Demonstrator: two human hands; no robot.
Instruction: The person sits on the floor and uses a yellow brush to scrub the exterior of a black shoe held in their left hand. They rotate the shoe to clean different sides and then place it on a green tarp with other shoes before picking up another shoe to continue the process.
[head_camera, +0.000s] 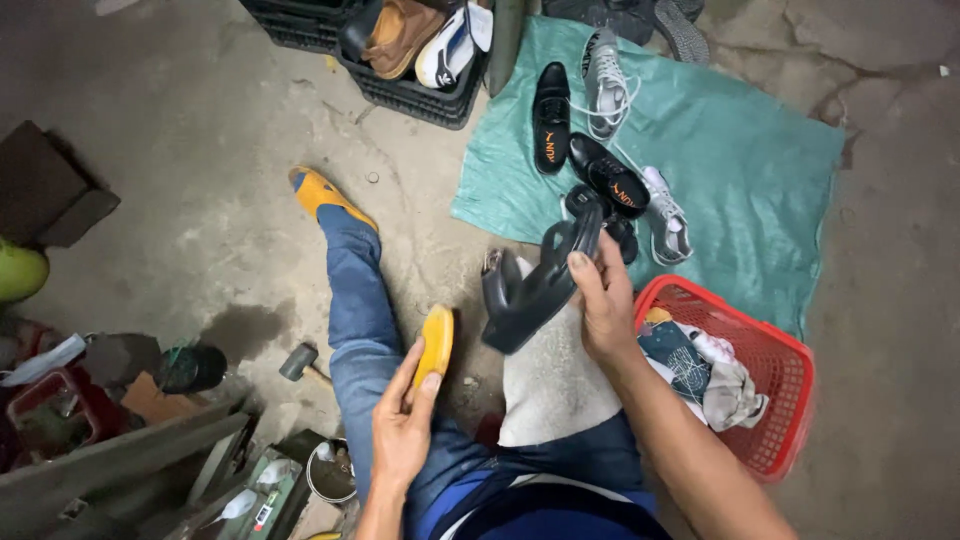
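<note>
My right hand (603, 300) grips a black sandal (540, 285), holding it up over my knee with its strap end raised. My left hand (403, 425) is closed around a yellow oval brush or sponge (435, 343), just left of the sandal and apart from it. I sit on the concrete floor in blue jeans, my left leg stretched out to an orange and blue slipper (320, 192). A white cloth (550, 385) covers my right knee under the sandal.
A green sheet (750, 170) carries black dress shoes (552, 115) and grey sneakers (605, 85). A red basket (770, 400) of rags stands at right. A black crate (420, 90) of shoes sits at the top. A hammer (298, 360), a tin and tools lie at lower left.
</note>
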